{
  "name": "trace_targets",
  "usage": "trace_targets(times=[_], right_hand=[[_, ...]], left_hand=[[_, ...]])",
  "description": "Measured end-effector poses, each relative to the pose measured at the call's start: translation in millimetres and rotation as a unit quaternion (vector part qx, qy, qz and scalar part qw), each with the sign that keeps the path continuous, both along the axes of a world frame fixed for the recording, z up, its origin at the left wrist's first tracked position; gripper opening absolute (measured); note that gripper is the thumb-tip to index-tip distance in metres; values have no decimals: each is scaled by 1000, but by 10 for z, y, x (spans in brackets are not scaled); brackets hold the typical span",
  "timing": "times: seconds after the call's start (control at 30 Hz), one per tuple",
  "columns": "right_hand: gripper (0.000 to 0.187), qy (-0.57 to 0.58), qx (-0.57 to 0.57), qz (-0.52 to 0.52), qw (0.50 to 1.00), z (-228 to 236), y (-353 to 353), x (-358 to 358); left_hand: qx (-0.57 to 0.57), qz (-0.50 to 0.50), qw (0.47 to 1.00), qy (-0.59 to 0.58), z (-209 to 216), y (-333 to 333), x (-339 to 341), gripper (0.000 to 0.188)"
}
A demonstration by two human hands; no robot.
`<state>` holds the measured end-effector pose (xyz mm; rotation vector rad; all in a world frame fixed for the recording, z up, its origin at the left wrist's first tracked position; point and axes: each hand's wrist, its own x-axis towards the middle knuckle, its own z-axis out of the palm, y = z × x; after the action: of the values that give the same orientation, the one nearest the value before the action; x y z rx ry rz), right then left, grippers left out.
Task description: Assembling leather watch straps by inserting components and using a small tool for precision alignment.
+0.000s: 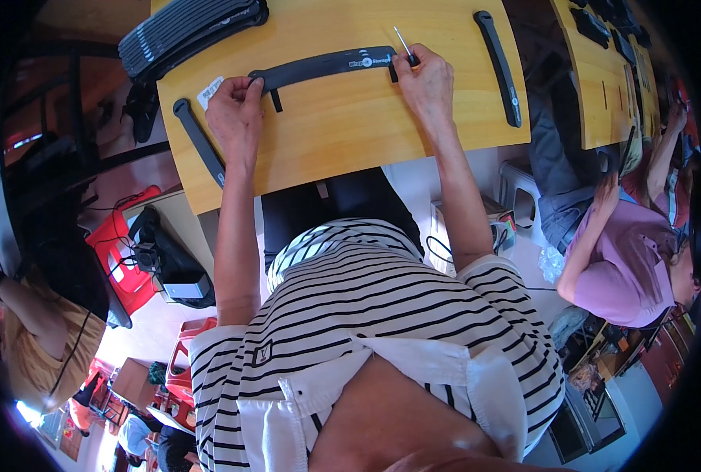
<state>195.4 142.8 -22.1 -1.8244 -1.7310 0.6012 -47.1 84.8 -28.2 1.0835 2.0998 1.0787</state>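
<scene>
A dark grey strap [319,71] with white print near its right end stretches between my hands over the yellow table. My left hand [237,114] is closed in a pinch on its rounded left end. Closed around a small tool with a thin metal shaft [400,37] and dark handle, my right hand [430,86] is at the strap's other end. Whether the tool is a screwdriver or an awl I cannot tell. A short black tab [276,101] hangs below the strap near my left hand. A white label [209,92] lies partly behind that hand.
Stacked grey straps [193,35] lie at the table's far left. Single straps lie by the left edge [197,141] and right edge [498,71] of the yellow table [334,149]. A co-worker in a pink shirt [621,259] is at the right, beside another table [594,86].
</scene>
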Motion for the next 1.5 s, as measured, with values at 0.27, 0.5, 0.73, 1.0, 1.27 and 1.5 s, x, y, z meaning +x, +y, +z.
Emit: trace_targets(times=[0.27,0.5,0.73,1.0,1.27,1.5], right_hand=[[20,-9,2,-3,1000,-3,-4,-10],[19,-15,-6,-11,1000,46,-19,-47],[18,-34,3,-7,999,36,-25,-65],[20,-45,20,-15,999,14,-22,-36],[19,-49,19,-9,999,1,-28,-48],[17,-54,24,-4,998,19,-36,-54]], left_hand=[[-9,11,1000,9,1,7,21,18],[6,5,996,84,15,-5,48,19],[-1,10,994,108,54,-8,69,18],[61,9,990,129,-3,-35,119,16],[54,15,989,134,2,-53,124,16],[41,8,988,151,26,-49,124,15]])
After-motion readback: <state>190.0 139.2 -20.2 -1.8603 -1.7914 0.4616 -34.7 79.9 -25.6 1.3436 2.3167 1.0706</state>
